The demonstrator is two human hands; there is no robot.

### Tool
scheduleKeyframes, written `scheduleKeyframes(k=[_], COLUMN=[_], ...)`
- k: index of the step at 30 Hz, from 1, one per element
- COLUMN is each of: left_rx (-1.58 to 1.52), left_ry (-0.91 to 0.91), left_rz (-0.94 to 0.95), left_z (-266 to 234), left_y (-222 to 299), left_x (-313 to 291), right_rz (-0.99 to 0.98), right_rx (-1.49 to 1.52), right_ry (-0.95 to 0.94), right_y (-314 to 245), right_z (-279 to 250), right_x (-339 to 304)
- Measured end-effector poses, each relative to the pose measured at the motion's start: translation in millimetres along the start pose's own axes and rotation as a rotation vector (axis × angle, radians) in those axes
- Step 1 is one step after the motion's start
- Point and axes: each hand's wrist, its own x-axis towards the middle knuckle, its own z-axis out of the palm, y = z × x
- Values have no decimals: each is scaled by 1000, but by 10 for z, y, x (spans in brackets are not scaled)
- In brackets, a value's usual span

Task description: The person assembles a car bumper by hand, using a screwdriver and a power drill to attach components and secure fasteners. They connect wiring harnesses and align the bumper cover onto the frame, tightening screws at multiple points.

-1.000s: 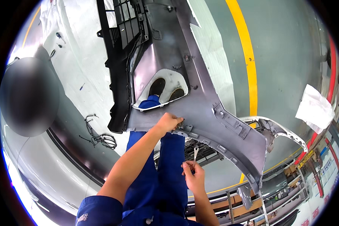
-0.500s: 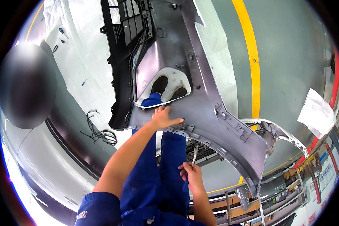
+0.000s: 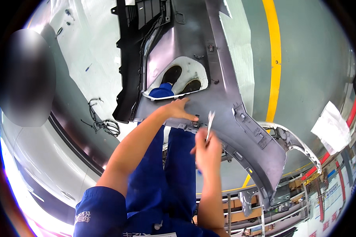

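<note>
Left hand (image 3: 178,110) is resting on bumper (image 3: 221,102), fingers spread, thumb touching clip (image 3: 195,123) near its edge. Right hand (image 3: 209,151) is holding wrench (image 3: 211,121) by that edge, fingers curled round it.

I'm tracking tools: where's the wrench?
In the head view, right of centre: the wrench is in the right hand, its tip over the grey panel.

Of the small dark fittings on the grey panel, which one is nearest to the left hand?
The fitting near the panel's lower edge, right beside the left hand's thumb. The other fittings sit farther up in the picture.
</note>
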Motion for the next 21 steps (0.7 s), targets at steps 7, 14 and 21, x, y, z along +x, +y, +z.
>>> scheduleKeyframes(k=[7, 14, 21], left_rx=[-187, -1112, -2327], left_ry=[394, 1024, 76], left_rz=[47, -170, -70], left_z=[532, 1367, 1422], left_y=[-145, -26, 144], left_x=[-381, -856, -645], right_rz=[241, 455, 501], right_rx=[-551, -553, -626], right_ry=[-252, -296, -391], right_y=[204, 173, 83], right_z=[284, 358, 320], right_x=[1518, 1529, 1462])
